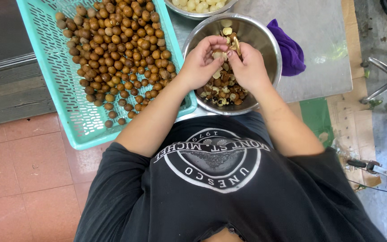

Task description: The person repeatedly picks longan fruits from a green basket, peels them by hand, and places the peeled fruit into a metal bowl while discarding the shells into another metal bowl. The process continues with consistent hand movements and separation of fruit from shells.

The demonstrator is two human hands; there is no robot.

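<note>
The left hand (201, 62) and the right hand (247, 67) meet over the round steel bowl (272, 49), pinching a small pale fruit piece (218, 55) between them. Shell scraps (222, 92) lie in the bowl beneath the hands. Just left of the left hand sits the turquoise plastic mesh tray (57, 89), with round brown fruits (122, 54) heaped in it. Beyond the hands stands a second steel bowl (198, 15) holding peeled pale fruits (200, 4). Right of the right hand, a purple cloth (287, 49) lies on the grey tabletop (323, 45), touching the bowl.

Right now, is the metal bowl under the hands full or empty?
Partly full. The bowl holds a low pile of brown shells, with bare shiny wall above them.
</note>
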